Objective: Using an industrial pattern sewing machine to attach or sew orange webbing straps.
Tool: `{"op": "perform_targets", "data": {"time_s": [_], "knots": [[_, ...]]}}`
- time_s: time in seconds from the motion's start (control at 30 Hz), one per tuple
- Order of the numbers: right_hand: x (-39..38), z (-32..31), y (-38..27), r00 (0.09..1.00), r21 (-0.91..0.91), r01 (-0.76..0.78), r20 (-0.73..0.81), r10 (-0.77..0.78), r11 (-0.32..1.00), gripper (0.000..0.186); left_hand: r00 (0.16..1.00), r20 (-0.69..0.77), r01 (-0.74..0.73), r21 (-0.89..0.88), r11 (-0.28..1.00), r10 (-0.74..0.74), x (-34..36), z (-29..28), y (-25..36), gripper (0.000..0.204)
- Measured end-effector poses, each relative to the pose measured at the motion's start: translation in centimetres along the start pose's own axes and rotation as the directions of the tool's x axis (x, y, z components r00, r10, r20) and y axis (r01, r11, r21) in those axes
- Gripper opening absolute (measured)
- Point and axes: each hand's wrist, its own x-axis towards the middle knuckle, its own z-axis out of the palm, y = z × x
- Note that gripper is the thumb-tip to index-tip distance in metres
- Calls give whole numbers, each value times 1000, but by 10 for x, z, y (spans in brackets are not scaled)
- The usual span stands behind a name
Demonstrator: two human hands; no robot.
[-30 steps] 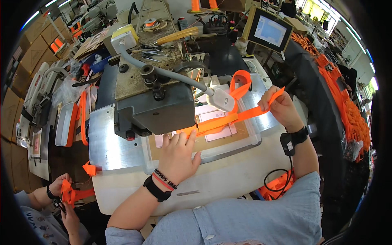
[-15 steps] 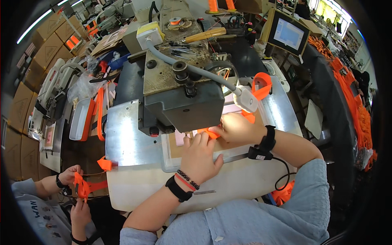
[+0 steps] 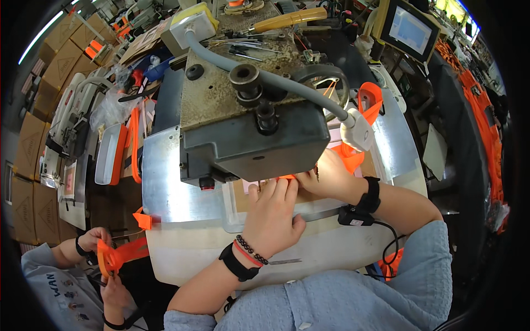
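Observation:
My left hand (image 3: 276, 212) lies with its fingers stretched forward and its thumb apart. Its fingertips reach the work plate (image 3: 243, 204) at the front edge of the sewing machine head (image 3: 259, 143). Beside it, my right hand (image 3: 327, 177) is bent inward under the head, thumb pressed on a small bit of orange webbing strap. Most of its fingers are hidden. More of the orange webbing strap (image 3: 349, 157) shows behind the right hand, and a loop stands up farther back. Pale pink pieces lie on the plate.
A grey cable crosses the machine head to a white lamp (image 3: 358, 132). At lower left a co-worker's hands (image 3: 110, 270) hold orange webbing. An orange-sided tray (image 3: 113, 154) stands left, a screen (image 3: 408, 34) at back right. Orange straps (image 3: 480, 121) hang over a dark-covered surface at right.
The view has come closer to the machine head. My hands stay at its front edge, and less strap shows between them. The co-worker's orange webbing has changed shape.

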Motion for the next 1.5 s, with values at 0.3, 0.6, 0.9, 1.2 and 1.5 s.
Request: {"op": "perform_targets", "data": {"time_s": [0.3, 0.6, 0.9, 1.2, 1.5], "knots": [[-8, -37, -5, 982, -29, -101, 159, 105, 994, 14, 999, -19, 25, -72, 997, -26, 0, 1, -4, 59], [-5, -86, -14, 992, 114, -46, 118, 33, 992, 19, 999, -17, 33, 4, 999, -33, 0, 5, -3, 54], [0, -13, -5, 993, 327, -85, 111, 51, 941, 10, 999, -9, 51, 25, 998, -51, 1, 6, 4, 52], [-4, 14, 1, 984, 33, 72, -164, -66, 997, 22, 998, -47, 40, 19, 999, -39, -2, 9, 2, 54], [5, 1, 9, 990, 283, -143, 40, 138, 948, 11, 999, -20, 33, -10, 999, -33, -2, 5, 3, 60]]}}
